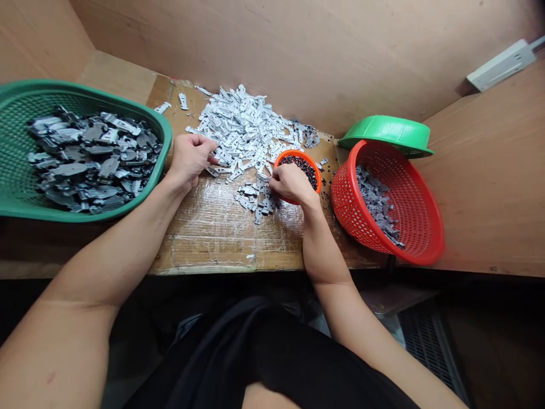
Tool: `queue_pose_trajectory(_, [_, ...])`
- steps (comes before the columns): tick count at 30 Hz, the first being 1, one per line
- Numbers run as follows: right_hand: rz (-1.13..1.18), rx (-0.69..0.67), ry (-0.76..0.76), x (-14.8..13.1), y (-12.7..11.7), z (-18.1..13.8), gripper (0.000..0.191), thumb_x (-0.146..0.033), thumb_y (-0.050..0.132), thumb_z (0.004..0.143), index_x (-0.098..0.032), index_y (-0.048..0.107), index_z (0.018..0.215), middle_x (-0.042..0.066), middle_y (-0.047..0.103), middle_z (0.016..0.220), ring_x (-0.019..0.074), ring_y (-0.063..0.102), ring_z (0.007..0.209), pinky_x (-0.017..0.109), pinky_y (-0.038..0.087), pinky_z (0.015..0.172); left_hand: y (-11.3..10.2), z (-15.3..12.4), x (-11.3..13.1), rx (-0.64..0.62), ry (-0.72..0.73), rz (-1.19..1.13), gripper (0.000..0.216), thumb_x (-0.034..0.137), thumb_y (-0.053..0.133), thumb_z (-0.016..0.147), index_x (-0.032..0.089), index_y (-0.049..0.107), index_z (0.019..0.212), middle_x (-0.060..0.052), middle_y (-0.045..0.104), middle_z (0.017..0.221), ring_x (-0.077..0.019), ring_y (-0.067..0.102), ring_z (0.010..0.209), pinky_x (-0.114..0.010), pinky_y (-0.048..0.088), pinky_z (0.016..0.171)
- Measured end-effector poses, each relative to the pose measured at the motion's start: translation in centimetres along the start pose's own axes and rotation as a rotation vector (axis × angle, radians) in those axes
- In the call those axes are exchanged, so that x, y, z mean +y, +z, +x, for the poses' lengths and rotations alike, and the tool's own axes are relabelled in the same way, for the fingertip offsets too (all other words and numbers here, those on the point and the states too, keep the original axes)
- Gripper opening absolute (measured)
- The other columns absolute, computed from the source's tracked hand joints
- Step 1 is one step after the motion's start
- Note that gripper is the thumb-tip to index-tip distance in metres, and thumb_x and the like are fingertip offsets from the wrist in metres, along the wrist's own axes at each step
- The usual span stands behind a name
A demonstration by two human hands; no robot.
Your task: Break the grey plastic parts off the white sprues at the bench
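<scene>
My left hand [191, 157] is closed, thumb and fingers pinched together at the left edge of a heap of flat silvery metal parts [244, 122]. Whether a part sits in that pinch is hidden among the pieces beside it. Over the left rim of a small orange bowl [318, 177] bends my right hand [292, 180], its fingers curled closed. Its fingertips point at a smaller cluster of grey metal parts [258, 199]; what they hold, if anything, cannot be made out. Small dark shiny pieces [303, 166] fill the bowl.
A green basket [164, 147] of assembled-looking metal parts [93, 159] stands at left. At right, a red basket [430, 227] holding grey parts [378, 199] tilts beside a bright green basin [389, 132]. Wooden panels enclose the cardboard-covered bench [213, 244]. A white power strip [500, 65] hangs upper right.
</scene>
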State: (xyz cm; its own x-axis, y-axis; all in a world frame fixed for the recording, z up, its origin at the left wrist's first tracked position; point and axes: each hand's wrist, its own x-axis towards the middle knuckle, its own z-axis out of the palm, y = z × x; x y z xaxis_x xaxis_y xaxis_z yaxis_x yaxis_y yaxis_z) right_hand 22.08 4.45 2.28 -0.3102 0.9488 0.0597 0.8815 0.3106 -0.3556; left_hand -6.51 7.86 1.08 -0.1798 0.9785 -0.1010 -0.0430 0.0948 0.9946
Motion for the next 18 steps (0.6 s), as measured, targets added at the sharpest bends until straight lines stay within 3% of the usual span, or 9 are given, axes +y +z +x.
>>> queue_pose_trajectory(4, [0.391, -0.108, 0.050, -1.3, -0.7, 0.0, 0.037, -0.014, 0.069, 0.088, -0.024, 0.049, 0.058, -0.002, 0.042, 0.060, 0.0148, 0.037, 0.065, 0.036, 0.034, 0.068, 0.3, -0.2, 0.2, -0.013, -0.045, -0.037, 0.027, 0.012, 0.082, 0.081, 0.023, 0.058, 0.074, 0.001, 0.057, 0.064, -0.0175, 0.070, 0.068, -0.024, 0.038, 0.051])
queue_pose_trajectory(9, [1.046, -0.115, 0.225, -5.2, 0.4, 0.1, 0.029, -0.035, 0.073, 0.099, -0.024, 0.060, 0.075, -0.003, 0.050, 0.067, 0.0118, 0.031, 0.058, 0.028, 0.024, 0.053, 1.1, -1.3, 0.5, -0.049, -0.078, -0.039, 0.025, 0.009, 0.080, 0.080, 0.022, 0.059, 0.073, 0.000, 0.061, 0.067, -0.0175, 0.071, 0.067, -0.026, 0.039, 0.053])
queue_pose_trajectory(13, [1.193, -0.078, 0.299, -7.3, 1.7, 0.4, 0.039, -0.043, 0.087, 0.095, -0.024, 0.059, 0.076, -0.005, 0.048, 0.066, 0.0098, 0.026, 0.057, 0.024, 0.022, 0.049, 1.6, -2.2, 0.4, -0.098, -0.069, -0.008, 0.022, 0.011, 0.079, 0.079, 0.022, 0.061, 0.073, -0.001, 0.064, 0.069, -0.0179, 0.071, 0.066, -0.027, 0.041, 0.053])
queue_pose_trajectory(18, [1.206, -0.018, 0.326, -7.8, 2.8, 0.6, 0.035, -0.041, 0.084, 0.099, -0.024, 0.061, 0.077, -0.006, 0.046, 0.063, 0.0101, 0.028, 0.055, 0.023, 0.024, 0.047, 1.9, -2.7, 0.2, -0.121, -0.053, -0.004, 0.022, 0.013, 0.079, 0.078, 0.022, 0.061, 0.072, -0.001, 0.065, 0.070, -0.0191, 0.073, 0.067, -0.027, 0.042, 0.054])
